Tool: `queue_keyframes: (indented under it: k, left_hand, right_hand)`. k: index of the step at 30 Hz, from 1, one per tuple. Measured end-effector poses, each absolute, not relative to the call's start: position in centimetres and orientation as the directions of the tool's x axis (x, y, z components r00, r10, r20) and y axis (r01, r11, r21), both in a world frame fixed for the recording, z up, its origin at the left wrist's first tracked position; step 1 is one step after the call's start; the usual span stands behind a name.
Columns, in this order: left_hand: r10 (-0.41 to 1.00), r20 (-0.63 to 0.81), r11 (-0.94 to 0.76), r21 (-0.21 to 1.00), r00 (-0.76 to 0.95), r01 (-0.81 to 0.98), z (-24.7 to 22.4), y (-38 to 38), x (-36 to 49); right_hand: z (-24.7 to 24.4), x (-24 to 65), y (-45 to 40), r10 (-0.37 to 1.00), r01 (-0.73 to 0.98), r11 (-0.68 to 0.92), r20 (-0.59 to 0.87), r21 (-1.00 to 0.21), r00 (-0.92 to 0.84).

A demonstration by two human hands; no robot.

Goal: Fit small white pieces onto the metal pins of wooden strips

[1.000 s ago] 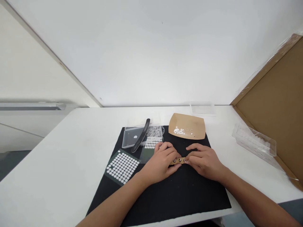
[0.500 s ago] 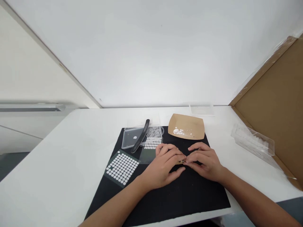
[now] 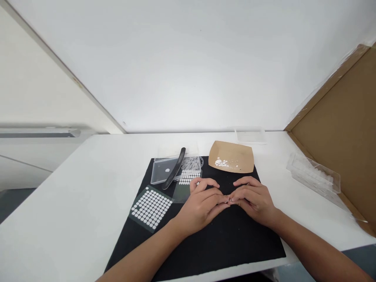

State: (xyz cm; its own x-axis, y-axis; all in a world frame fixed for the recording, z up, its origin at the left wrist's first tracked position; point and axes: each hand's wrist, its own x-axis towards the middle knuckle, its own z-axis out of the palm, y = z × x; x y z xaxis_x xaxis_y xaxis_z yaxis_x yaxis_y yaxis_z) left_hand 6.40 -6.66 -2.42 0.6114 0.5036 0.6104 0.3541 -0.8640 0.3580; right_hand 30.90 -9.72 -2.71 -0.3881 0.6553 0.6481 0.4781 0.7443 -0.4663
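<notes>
Over the black mat (image 3: pixel 223 243), my left hand (image 3: pixel 204 203) and my right hand (image 3: pixel 252 197) meet at their fingertips. Both are closed in a pinch around a tiny shiny item (image 3: pixel 228 200), too small to name and mostly hidden by the fingers. Behind them lies a brown paper tray (image 3: pixel 246 156) with small white pieces inside. A sheet of white oval stickers (image 3: pixel 151 207) is left of my left hand, and a second such sheet (image 3: pixel 183 192) lies partly behind it.
A black curved file (image 3: pixel 174 168) rests across clear plastic boxes (image 3: pixel 160 176) at the mat's back left. Another clear box (image 3: pixel 317 176) stands at the right by a cardboard panel (image 3: pixel 337 137). A clear lid (image 3: pixel 249 136) lies near the wall.
My left thumb has moved up to the fingertips and closed in a pinch. The small item between the hands is now more covered. My right hand has barely moved.
</notes>
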Motion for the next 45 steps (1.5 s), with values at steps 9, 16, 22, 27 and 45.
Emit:
queue_keyframes:
  k: [9, 16, 22, 27, 45]
  left_hand:
    - [0.52, 0.681, -0.845, 0.321, 0.516, 0.428, -1.8, -7.2, 7.0]
    - [0.544, 0.688, -0.817, 0.303, 0.481, 0.49, -2.3, -7.2, 6.9]
    - [0.536, 0.71, -0.819, 0.304, 0.457, 0.487, -2.2, -7.0, 6.9]
    - [0.544, 0.718, -0.808, 0.309, 0.434, 0.501, -2.1, -7.1, 7.0]
    - [0.585, 0.711, -0.782, 0.366, 0.391, 0.504, -2.0, -7.3, 7.2]
  right_hand:
    - [-2.1, 31.0, -9.5, 0.664, 0.538, 0.725, 0.645, -0.43, -0.379]
    - [-1.7, 31.0, -9.3, 0.68, 0.547, 0.715, 0.616, -0.436, -0.397]
    - [-1.7, 31.1, -9.2, 0.686, 0.52, 0.717, 0.602, -0.465, -0.408]
    - [-1.9, 31.2, -9.2, 0.696, 0.506, 0.713, 0.58, -0.487, -0.424]
    - [-1.3, 30.3, -9.5, 0.651, 0.443, 0.753, 0.651, -0.487, -0.39]
